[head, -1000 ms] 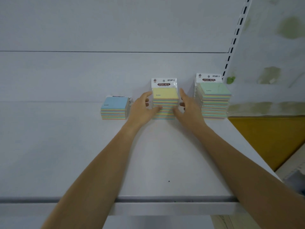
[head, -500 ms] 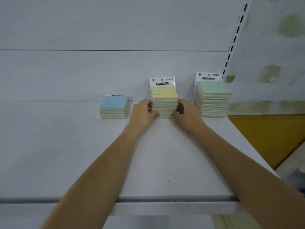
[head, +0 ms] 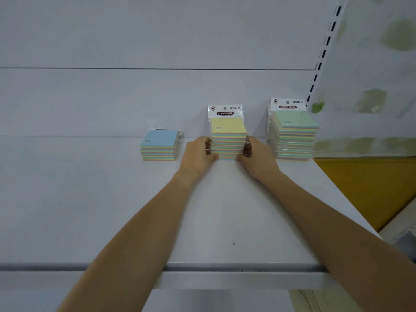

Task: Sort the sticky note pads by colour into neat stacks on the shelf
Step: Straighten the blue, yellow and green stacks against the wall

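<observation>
Three stacks of packaged sticky note pads stand along the back of the white shelf (head: 112, 210). The middle stack, yellow on top (head: 227, 140), has a white header card reading "STICKY NOTE". My left hand (head: 198, 153) grips its left side and my right hand (head: 256, 155) grips its right side, fingers curled against the pads. A low stack with a blue top (head: 160, 145) sits to the left, apart from my left hand. A taller stack with a green top (head: 293, 136) stands to the right.
The shelf's back panel rises just behind the stacks. A slotted upright (head: 324, 50) runs up at the right. The shelf ends at the right beside an orange surface (head: 364, 188). The front lip (head: 225, 269) crosses under my forearms.
Both hands went from spread fingers around the yellow-topped stack to pressing in against its sides. The stack now looks squarer. The other stacks have not moved.
</observation>
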